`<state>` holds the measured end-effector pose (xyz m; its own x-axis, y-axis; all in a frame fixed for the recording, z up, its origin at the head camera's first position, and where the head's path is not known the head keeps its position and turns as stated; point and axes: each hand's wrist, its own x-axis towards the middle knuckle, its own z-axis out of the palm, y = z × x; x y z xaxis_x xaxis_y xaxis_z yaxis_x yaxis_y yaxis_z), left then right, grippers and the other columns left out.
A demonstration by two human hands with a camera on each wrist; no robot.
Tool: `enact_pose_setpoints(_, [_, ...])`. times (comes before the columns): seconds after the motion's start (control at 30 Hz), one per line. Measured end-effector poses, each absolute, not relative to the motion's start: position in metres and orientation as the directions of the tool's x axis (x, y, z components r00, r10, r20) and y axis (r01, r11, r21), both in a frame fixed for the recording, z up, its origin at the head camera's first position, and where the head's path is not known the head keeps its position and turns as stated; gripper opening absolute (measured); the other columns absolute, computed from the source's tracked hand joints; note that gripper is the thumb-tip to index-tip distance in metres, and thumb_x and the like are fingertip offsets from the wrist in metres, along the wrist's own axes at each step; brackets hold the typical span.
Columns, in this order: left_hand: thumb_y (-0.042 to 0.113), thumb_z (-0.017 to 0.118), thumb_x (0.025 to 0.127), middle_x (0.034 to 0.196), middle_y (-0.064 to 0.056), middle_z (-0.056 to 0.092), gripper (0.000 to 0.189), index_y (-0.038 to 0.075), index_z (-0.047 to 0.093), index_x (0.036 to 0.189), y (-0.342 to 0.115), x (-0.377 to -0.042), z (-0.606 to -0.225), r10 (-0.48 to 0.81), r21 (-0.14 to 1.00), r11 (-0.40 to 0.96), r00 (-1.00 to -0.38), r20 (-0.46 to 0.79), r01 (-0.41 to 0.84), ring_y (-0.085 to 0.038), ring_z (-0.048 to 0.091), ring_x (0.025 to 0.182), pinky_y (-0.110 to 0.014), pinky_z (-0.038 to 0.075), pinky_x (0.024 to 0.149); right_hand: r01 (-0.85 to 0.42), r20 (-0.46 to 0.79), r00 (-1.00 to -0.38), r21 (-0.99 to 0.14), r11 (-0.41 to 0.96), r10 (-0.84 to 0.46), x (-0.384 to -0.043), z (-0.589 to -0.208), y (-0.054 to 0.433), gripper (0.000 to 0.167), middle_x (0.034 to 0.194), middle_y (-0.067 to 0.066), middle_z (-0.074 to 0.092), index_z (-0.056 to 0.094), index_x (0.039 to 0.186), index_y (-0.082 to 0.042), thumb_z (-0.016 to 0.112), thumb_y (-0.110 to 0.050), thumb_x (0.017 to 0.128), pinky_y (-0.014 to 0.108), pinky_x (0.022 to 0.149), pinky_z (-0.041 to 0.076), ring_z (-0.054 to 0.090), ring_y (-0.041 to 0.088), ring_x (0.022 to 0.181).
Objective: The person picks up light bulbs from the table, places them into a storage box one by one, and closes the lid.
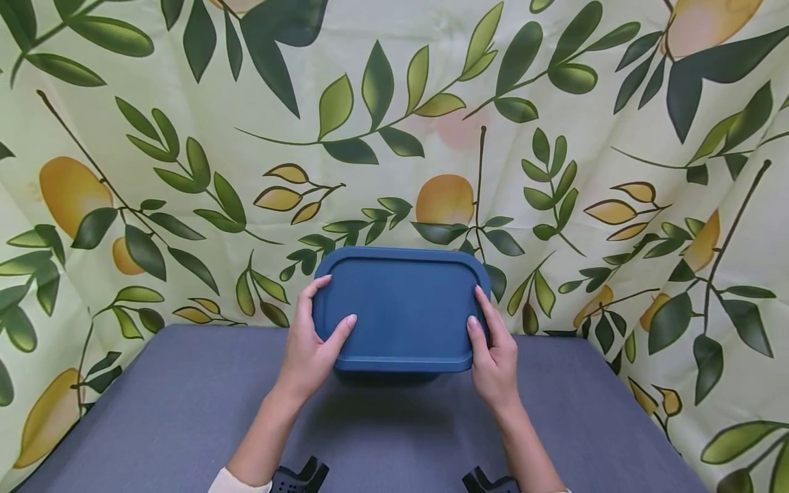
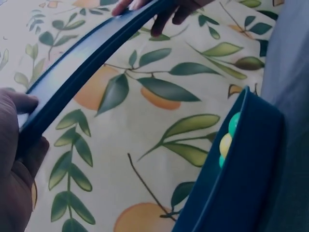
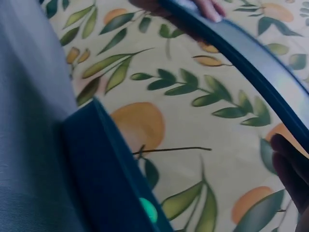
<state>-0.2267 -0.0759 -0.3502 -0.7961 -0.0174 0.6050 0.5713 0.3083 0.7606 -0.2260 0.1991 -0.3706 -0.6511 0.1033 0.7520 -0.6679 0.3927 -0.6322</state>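
A blue rectangular lid with rounded corners (image 1: 401, 308) is held up by both hands. My left hand (image 1: 313, 352) grips its left end, thumb on the top face and fingers around the edge. At the opposite end my right hand (image 1: 496, 359) holds it the same way. Below the lid stands a deep blue box (image 2: 256, 150), apart from it in both wrist views and mostly hidden by it in the head view. Inside the box, the left wrist view shows a green ball (image 2: 234, 123) and a yellow ball (image 2: 225, 145).
The box rests on a grey cloth-covered table (image 1: 203, 383). Behind and at the sides hangs a pale curtain (image 1: 382, 185) printed with leaves and orange fruit. Dark wrist devices (image 1: 300, 477) sit on both forearms.
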Motion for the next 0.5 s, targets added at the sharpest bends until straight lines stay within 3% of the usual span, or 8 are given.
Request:
enact_pose_setpoints(0.13, [0.009,0.075,0.089,0.152,-0.010,0.045,0.062,0.017,0.049,0.145,-0.078,-0.231,-0.358,0.019,0.662,0.379,-0.720,0.694,0.647,-0.030,0.053,0.132,-0.056,0.050,0.104,-0.658,0.731,-0.661,-0.673,0.338,0.169,-0.228,-0.377,0.194,0.047,0.157,0.014,0.046,0.048,0.151,-0.010,0.046,-0.002,0.105,0.009,0.112,0.034,0.042,0.001,0.143])
enact_pose_setpoints(0.27, [0.014,0.075,0.086,0.157,-0.011,0.040,0.068,0.021,0.049,0.148,-0.079,-0.236,-0.365,0.087,0.563,0.456,-0.664,0.743,0.689,-0.032,0.050,0.137,-0.056,0.051,0.103,-0.621,0.685,-0.697,-0.725,0.298,0.213,-0.229,-0.381,0.193,0.045,0.158,0.010,0.045,0.049,0.151,-0.013,0.045,-0.006,0.107,0.008,0.111,0.035,0.043,0.002,0.144])
enact_pose_setpoints(0.43, [0.023,0.073,0.090,0.162,-0.014,0.032,0.071,0.028,0.042,0.154,-0.079,-0.243,-0.376,0.087,0.606,0.496,-0.730,0.678,0.622,-0.037,0.047,0.140,-0.061,0.048,0.104,-0.538,0.624,-0.752,-0.768,0.347,0.213,-0.234,-0.388,0.193,0.047,0.158,0.006,0.046,0.049,0.151,-0.022,0.050,-0.011,0.106,0.007,0.110,0.033,0.043,0.014,0.146])
enact_pose_setpoints(0.5, [0.025,0.072,0.092,0.163,-0.015,0.030,0.070,0.029,0.040,0.155,-0.079,-0.246,-0.382,0.082,0.634,0.509,-0.766,0.637,0.582,-0.039,0.046,0.140,-0.063,0.047,0.105,-0.486,0.593,-0.778,-0.777,0.400,0.206,-0.237,-0.392,0.191,0.049,0.157,0.006,0.047,0.047,0.152,-0.027,0.054,-0.014,0.105,0.015,0.113,0.036,0.045,0.020,0.144])
